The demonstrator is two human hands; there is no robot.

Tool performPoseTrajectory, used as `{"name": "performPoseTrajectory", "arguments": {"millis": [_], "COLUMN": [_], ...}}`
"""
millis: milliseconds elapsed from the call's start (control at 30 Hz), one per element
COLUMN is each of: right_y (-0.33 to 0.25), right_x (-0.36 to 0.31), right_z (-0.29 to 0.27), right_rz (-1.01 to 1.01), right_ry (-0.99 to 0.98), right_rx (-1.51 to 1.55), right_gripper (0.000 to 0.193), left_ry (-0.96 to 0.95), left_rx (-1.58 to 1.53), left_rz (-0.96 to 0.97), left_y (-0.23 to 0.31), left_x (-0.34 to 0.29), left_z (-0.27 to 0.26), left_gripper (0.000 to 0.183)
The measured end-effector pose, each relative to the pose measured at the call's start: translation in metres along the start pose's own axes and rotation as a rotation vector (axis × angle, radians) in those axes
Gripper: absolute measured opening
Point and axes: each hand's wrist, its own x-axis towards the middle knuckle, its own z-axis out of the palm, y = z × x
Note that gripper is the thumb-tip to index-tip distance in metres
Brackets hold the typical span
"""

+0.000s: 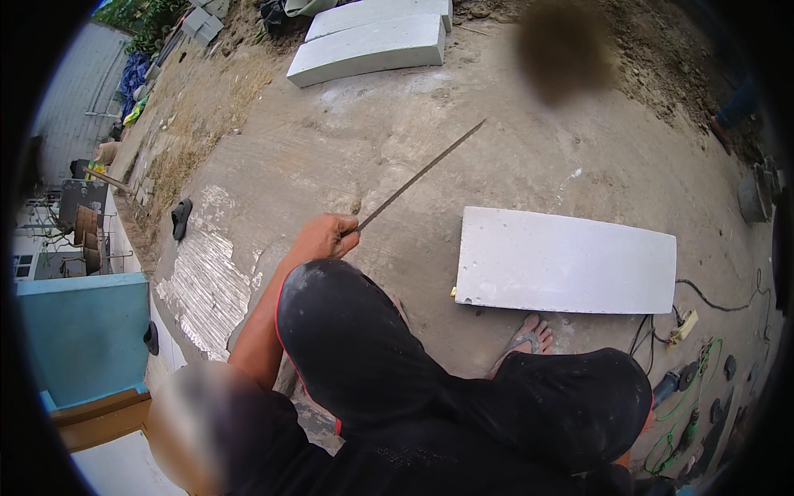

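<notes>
The left hand (pixel 337 236) grips the blade (pixel 423 174) at one end, perhaps to keep its length free; the right hand (pixel 648 420), mostly hidden, I cannot tell.

Left hand (pixel 335 237) holding rod (pixel 423 174), white block (pixel 569 261)

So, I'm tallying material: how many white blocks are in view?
3: a near block by the sandalled foot, and two at the top, a front block and a back block alongside it. More could be hidden behind or under them.
</notes>
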Motion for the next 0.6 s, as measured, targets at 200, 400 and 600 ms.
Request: {"name": "performPoseTrajectory", "arguments": {"millis": [200, 400, 600], "right_y": [-0.198, -0.373, -0.405], "right_x": [-0.131, -0.279, -0.303], "right_z": [-0.137, -0.288, -0.313], "right_rz": [-0.693, -1.366, -1.614], "right_ry": [0.13, -0.126, -0.046], "right_rx": [0.591, 1.143, 1.111], "right_gripper": [0.055, 0.065, 0.079], "left_ry": [0.092, 0.131, 0.132], "left_rx": [-0.954, -1.081, -1.059], "left_rz": [0.112, 0.2, 0.115], "left_y": [0.014, 0.106, 0.264], "left_x": [0.085, 0.179, 0.25], "left_z": [-0.095, -0.137, -0.085], "left_gripper": [0.026, 0.026, 0.023]}}
